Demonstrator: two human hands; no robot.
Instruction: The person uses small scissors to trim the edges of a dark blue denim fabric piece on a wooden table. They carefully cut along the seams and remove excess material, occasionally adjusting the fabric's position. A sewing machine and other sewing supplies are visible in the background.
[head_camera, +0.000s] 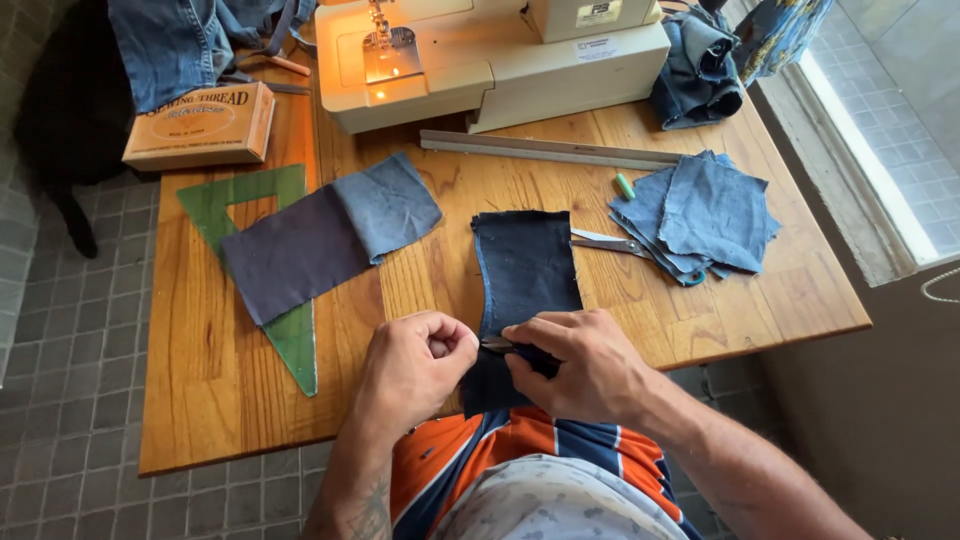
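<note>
The wooden bench (230, 400) is the largest thing here, and its near edge passes just under both hands. Far beyond the hands stands the cream sewing machine (480, 60), with a long metal ruler (550, 150) lying in front of it. A green plastic triangle (295, 340) lies to the left of the left hand, partly under a grey and blue joined cloth piece (325, 235). A pile of blue denim squares (705, 215) and scissors (605, 242) lie beyond the right hand, a little to its right.

The dark denim strip (527, 270) runs from the hands away towards the machine, and its near end hangs over the bench edge. The right hand (580, 365) presses and pinches this near end. The left hand (415, 370) is closed in a fist just beside it, and a small dark tool (497, 346) shows between the two hands; which hand holds it I cannot tell. I judge that a seam or an edge is being worked at this end. Open room is left between the strip and the triangle.
</note>
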